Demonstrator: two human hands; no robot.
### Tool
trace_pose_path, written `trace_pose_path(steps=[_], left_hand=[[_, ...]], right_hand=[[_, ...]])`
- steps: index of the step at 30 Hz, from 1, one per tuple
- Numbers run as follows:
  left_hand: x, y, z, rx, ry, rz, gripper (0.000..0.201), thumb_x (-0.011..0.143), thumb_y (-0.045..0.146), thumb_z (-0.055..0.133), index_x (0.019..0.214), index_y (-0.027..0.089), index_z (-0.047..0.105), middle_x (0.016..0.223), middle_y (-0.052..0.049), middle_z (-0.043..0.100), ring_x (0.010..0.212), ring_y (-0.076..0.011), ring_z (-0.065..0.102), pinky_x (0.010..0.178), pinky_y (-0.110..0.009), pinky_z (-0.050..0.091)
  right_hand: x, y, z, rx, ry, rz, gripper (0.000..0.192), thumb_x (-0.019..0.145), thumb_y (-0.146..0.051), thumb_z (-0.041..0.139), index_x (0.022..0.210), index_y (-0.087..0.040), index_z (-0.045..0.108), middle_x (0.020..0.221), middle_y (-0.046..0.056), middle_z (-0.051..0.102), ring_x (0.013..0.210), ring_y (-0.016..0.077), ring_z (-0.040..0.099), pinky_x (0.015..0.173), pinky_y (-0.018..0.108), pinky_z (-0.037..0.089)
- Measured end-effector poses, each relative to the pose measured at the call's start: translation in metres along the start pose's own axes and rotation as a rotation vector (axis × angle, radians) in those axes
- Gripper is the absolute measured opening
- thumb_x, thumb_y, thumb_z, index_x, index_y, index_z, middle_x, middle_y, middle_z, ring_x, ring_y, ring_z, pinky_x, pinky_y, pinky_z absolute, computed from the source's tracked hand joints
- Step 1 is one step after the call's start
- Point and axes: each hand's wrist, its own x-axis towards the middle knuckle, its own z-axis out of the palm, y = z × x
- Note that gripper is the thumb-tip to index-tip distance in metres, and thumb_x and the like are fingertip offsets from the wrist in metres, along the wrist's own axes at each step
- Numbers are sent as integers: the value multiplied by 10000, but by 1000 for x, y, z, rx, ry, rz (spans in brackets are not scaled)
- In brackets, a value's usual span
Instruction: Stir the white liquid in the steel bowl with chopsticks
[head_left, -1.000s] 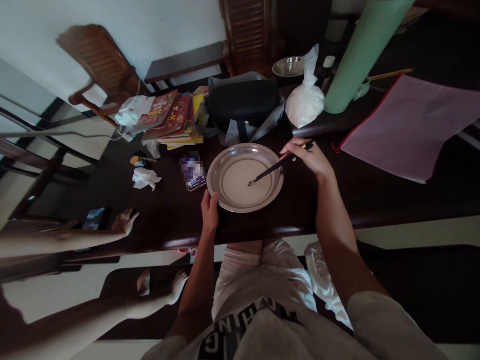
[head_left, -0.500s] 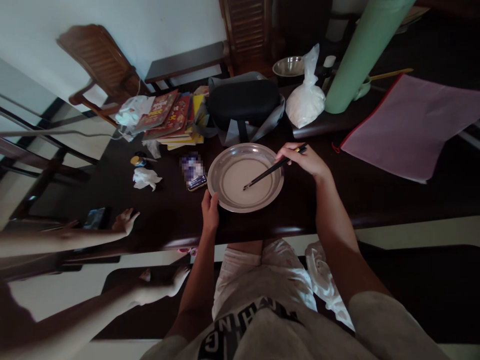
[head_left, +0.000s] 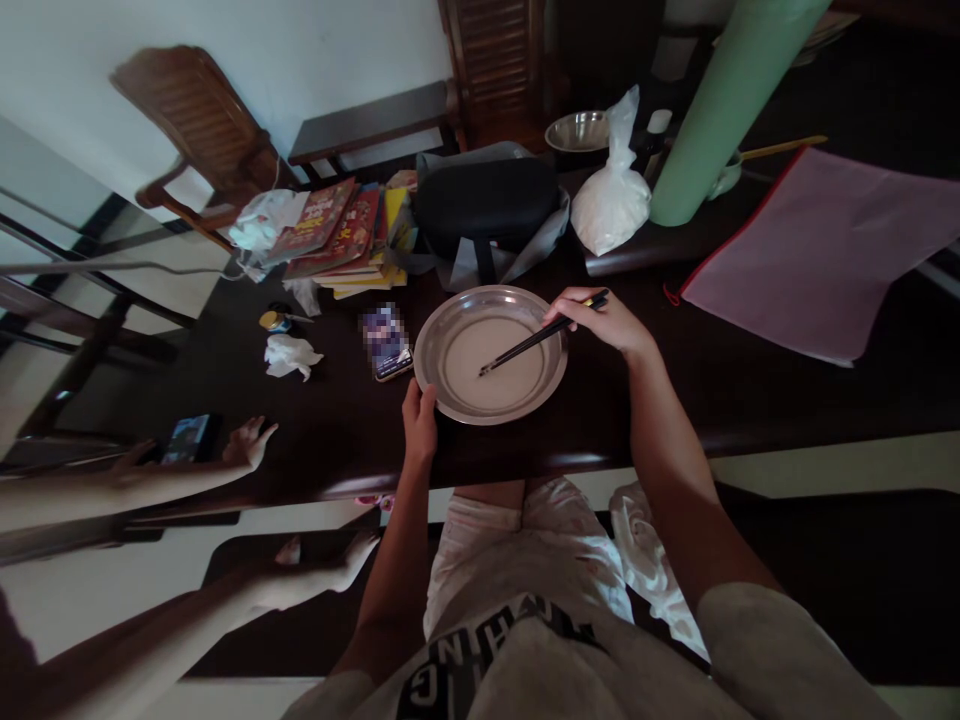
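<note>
We see our right hand [head_left: 609, 320] pinching black chopsticks [head_left: 536, 338], tips down in the pale batter of a metal pan [head_left: 431, 345]. Our left hand [head_left: 420, 420] grips the pan's near rim on the dark bench [head_left: 750, 390], a phone [head_left: 388, 342] just beside.

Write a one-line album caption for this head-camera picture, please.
Right hand dips black chopsticks into a metal dish while the left hand steadies its rim on a dark table.
</note>
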Motion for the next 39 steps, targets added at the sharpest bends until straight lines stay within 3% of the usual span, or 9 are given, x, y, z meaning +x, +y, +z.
trace_pose_path(steps=[4, 8, 14, 21, 27, 29, 34, 39], left_hand=[[0, 1, 1, -11, -6, -10, 368, 821, 545, 617, 897, 186, 646, 856, -28, 638, 818, -183, 566, 784, -281, 476], [0, -1, 0, -13, 3, -11, 359, 817, 542, 630, 861, 186, 643, 813, -18, 621, 783, -174, 554, 751, -274, 472], [-1, -1, 0, -34, -1, -15, 351, 834, 516, 627, 912, 176, 665, 851, -23, 645, 815, -176, 581, 780, -271, 484], [0, -1, 0, -8, 6, 7, 388, 821, 550, 632, 899, 171, 661, 847, -26, 648, 808, -177, 570, 768, -274, 486], [0, -1, 0, -14, 2, 10, 375, 826, 547, 632, 885, 177, 656, 846, -29, 655, 816, -183, 584, 790, -284, 494], [0, -2, 0, -17, 3, 8, 370, 827, 541, 632, 890, 177, 656, 848, -28, 656, 816, -181, 583, 790, -281, 494], [1, -3, 0, -15, 2, 4, 367, 828, 535, 631, 896, 175, 660, 848, -26, 656, 808, -176, 578, 778, -278, 492], [0, -2, 0, -31, 0, -12, 366, 815, 527, 638, 898, 171, 661, 832, -17, 641, 792, -166, 562, 772, -267, 479]], right_hand=[[0, 1, -3, -26, 85, -18, 420, 862, -622, 636, 790, -232, 773, 851, 35, 757, 694, 137, 583, 608, 282, 444], [-1, 1, -10, -6, 204, 11, 455, 823, -667, 650, 741, -232, 752, 733, 33, 738, 662, 153, 588, 560, 283, 418], [1, -1, 0, -26, 26, -21, 441, 867, -627, 627, 758, -224, 770, 807, 34, 742, 654, 124, 554, 608, 278, 427], [0, 3, -10, 3, 214, -2, 478, 816, -684, 651, 744, -223, 756, 720, 32, 727, 650, 143, 584, 553, 270, 405], [1, -1, -1, 7, 20, -7, 435, 844, -630, 652, 772, -220, 777, 791, 33, 752, 637, 120, 563, 582, 270, 431], [1, 0, -1, -19, 25, -24, 418, 861, -609, 645, 791, -219, 782, 824, 31, 752, 633, 111, 546, 598, 269, 436], [0, 4, -10, -2, 208, -15, 457, 830, -654, 655, 762, -215, 760, 728, 31, 726, 619, 127, 551, 541, 266, 398], [0, 1, -1, 19, 50, 8, 460, 845, -645, 640, 759, -210, 760, 756, 36, 728, 630, 123, 548, 559, 270, 407]])
